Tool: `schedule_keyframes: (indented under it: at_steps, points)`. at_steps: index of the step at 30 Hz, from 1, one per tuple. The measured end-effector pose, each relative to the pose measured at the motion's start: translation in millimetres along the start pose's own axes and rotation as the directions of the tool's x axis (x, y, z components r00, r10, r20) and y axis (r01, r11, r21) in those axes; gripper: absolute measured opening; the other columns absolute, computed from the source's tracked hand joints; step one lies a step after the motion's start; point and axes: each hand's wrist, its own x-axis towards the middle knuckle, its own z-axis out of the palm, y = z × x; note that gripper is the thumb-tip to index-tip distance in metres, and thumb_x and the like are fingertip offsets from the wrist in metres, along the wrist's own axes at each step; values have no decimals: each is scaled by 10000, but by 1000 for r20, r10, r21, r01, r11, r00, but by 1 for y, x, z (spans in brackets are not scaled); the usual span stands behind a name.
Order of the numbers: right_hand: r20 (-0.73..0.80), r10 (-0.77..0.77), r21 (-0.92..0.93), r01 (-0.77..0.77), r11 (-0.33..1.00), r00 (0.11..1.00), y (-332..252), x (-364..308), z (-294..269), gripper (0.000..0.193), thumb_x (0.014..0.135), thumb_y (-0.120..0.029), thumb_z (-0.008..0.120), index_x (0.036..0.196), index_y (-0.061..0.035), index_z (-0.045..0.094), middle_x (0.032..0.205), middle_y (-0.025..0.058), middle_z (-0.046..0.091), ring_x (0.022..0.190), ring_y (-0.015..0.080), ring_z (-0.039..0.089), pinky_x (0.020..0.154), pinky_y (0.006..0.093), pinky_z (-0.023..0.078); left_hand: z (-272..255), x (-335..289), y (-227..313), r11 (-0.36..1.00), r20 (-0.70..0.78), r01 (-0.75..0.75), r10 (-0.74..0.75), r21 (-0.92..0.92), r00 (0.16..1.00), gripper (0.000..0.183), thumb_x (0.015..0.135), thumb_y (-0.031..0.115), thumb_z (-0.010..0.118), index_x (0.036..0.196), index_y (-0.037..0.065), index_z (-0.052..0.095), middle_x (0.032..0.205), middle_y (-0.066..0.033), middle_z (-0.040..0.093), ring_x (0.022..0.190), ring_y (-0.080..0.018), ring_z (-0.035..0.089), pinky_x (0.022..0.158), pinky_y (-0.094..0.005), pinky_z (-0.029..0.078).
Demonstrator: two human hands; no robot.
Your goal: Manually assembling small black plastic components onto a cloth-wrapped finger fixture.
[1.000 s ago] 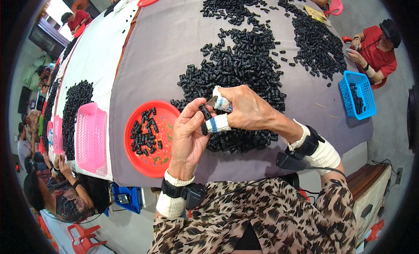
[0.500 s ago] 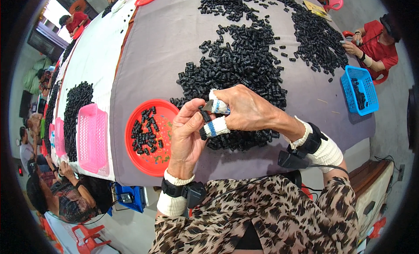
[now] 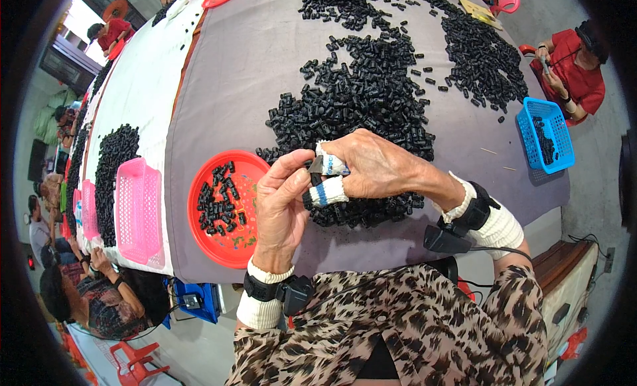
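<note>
Between the thumb and fingers of my left hand (image 3: 282, 200) is a small black cylindrical piece (image 3: 314, 178), mostly hidden by the fingertips. My right hand (image 3: 371, 167) is closed around a small dark blade (image 3: 316, 164), its tip against the piece; any handle is hidden in the palm. White finger covers with blue marks wrap the right thumb and index finger. Both hands meet above the near end of a big pile of similar black pieces (image 3: 358, 101). Left of my left hand sits a round red tray (image 3: 249, 217) holding loose black pieces and small coloured scraps.
A pink basket (image 3: 138, 213) stands left of the tray, a blue basket (image 3: 554, 157) at the right edge with black pieces inside. Another black pile (image 3: 484, 61) lies far right. A person in a red shirt (image 3: 576, 71) works there; several others sit along the left.
My hands stay close together, with only a slight shift of fingers and blade at the piece. At the right, the red-shirted person has lifted their hands away from the pile.
</note>
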Motion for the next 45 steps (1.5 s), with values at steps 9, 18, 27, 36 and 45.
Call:
schedule_keyframes:
  at_steps: [9, 18, 27, 36, 45]
  points:
    - [41, 118, 130, -122, 984, 992, -10, -2, -6, 245, 663, -186, 628, 717, 36, 538, 613, 177, 568, 556, 308, 565, 549, 386, 429, 0, 2, -3, 996, 20, 10, -8, -84, 1000, 253, 823, 33, 581, 1070, -18, 561, 966, -108, 624, 867, -160, 612, 774, -286, 512]
    - [97, 106, 13, -108, 994, 990, -8, 4, -4, 323, 653, -248, 675, 727, 40, 548, 634, 185, 578, 558, 314, 562, 543, 385, 431, -5, -1, -2, 997, 56, 10, -6, -77, 998, 253, 830, 38, 573, 1079, -10, 558, 968, -112, 623, 861, -180, 612, 775, -311, 511]
    - [-132, 195, 103, -182, 978, 972, 1, -7, -28, 331, 825, -316, 547, 771, 10, 526, 661, 151, 560, 620, 255, 572, 592, 355, 440, -60, -13, 41, 720, -299, -145, 451, 679, 841, 246, 845, 59, 567, 1071, -39, 566, 943, -69, 604, 778, -83, 558, 693, -197, 450]
    - [-209, 289, 172, -256, 951, 934, 37, -16, -19, 78, 816, -78, 487, 824, -43, 557, 576, -27, 475, 439, 43, 426, 406, 203, 350, -64, -1, -6, 434, -102, -24, 265, 900, 959, 148, 795, 75, 632, 929, 11, 635, 840, -16, 623, 735, -78, 554, 653, -214, 450]
    - [-200, 420, 199, -383, 902, 885, 37, -40, -19, 155, 749, -132, 544, 785, 19, 532, 613, 101, 540, 545, 156, 465, 526, 327, 392, -42, 52, -69, -202, 341, -307, 162, 930, 926, 185, 708, 110, 671, 844, 5, 601, 770, -117, 509, 741, -265, 522, 658, -360, 440]
